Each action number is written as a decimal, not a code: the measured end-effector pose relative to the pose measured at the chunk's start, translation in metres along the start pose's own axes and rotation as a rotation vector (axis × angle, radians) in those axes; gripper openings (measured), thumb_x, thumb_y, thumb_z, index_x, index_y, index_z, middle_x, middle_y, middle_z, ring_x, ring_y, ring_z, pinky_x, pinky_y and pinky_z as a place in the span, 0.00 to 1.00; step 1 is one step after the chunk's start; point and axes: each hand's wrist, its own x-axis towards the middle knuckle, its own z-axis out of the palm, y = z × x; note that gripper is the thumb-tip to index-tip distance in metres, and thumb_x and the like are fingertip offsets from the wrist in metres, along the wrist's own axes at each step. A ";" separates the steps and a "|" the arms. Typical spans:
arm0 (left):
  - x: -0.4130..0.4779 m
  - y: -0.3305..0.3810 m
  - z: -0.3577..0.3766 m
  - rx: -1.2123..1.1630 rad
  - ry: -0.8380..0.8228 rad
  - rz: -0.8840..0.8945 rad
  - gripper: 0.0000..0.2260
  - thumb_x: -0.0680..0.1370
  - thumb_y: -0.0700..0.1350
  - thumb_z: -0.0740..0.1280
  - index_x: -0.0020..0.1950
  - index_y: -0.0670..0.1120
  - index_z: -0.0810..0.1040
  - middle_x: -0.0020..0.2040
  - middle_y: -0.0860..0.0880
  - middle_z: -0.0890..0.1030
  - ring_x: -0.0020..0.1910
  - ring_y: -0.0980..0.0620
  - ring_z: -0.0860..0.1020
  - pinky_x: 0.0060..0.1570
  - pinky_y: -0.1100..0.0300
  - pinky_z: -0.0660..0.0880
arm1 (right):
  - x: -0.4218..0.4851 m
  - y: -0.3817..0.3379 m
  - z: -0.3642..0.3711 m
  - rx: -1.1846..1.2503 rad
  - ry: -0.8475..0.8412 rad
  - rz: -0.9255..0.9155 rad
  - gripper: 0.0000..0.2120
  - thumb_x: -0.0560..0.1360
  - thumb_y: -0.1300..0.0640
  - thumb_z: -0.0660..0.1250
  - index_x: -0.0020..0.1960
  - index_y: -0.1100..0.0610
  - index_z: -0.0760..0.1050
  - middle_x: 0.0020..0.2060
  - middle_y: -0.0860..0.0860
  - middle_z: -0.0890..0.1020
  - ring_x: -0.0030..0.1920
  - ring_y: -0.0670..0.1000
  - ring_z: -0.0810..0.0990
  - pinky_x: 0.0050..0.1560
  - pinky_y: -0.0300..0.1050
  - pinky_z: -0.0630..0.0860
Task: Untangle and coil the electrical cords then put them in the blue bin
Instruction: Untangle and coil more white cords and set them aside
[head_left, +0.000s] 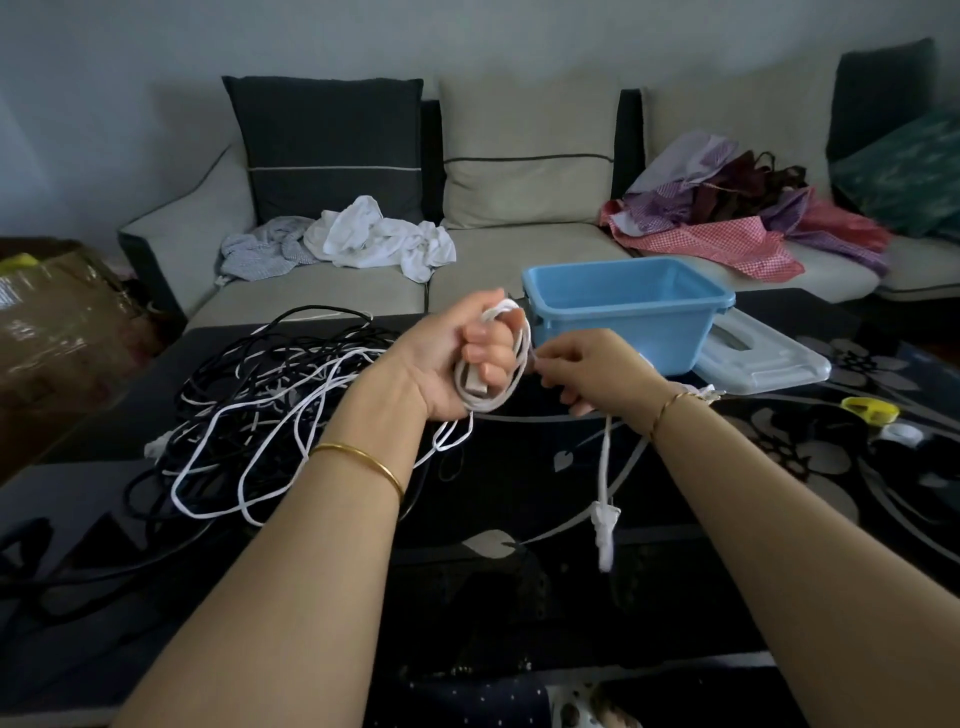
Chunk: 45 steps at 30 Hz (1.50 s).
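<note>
The left hand (467, 364) is palm-up with its fingers curled round a small coil of white cord (523, 340). So the coil sits right in that fist, with its loops sticking out past the fingers toward the right hand (587, 371). The right hand is just beside the coil and looks like it's pinching the same cord between its fingertips, though the pinch itself is kinda hard to make out. From there the loose tail drops below the right wrist and hangs pretty much straight up-and-down, plug end (607, 527) pointing down at the surface (519, 499). Left of the arms, a tangle of black and white cords (270, 410) sprawls on the surface. The blue bin (628, 306) sits just behind the hands, its lid (763, 361) lying beside it.
</note>
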 end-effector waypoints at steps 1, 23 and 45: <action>0.001 0.000 -0.002 -0.079 -0.012 0.028 0.19 0.81 0.50 0.55 0.35 0.44 0.73 0.17 0.53 0.63 0.16 0.59 0.62 0.18 0.70 0.63 | -0.001 -0.003 0.002 0.002 -0.063 -0.003 0.08 0.78 0.60 0.63 0.43 0.52 0.78 0.36 0.53 0.77 0.33 0.49 0.72 0.32 0.39 0.74; 0.020 -0.013 0.001 0.714 0.585 0.589 0.09 0.82 0.44 0.56 0.51 0.41 0.72 0.32 0.50 0.76 0.24 0.58 0.74 0.27 0.67 0.72 | -0.024 -0.055 -0.010 -0.113 -0.314 -0.090 0.08 0.74 0.60 0.67 0.44 0.67 0.79 0.25 0.51 0.69 0.21 0.45 0.63 0.21 0.35 0.61; 0.007 0.000 0.001 -0.157 -0.084 0.265 0.26 0.82 0.52 0.51 0.39 0.39 0.81 0.20 0.54 0.65 0.18 0.58 0.64 0.23 0.68 0.65 | -0.005 -0.022 0.009 0.025 0.038 -0.120 0.13 0.80 0.54 0.59 0.42 0.57 0.78 0.27 0.52 0.73 0.21 0.46 0.67 0.21 0.37 0.68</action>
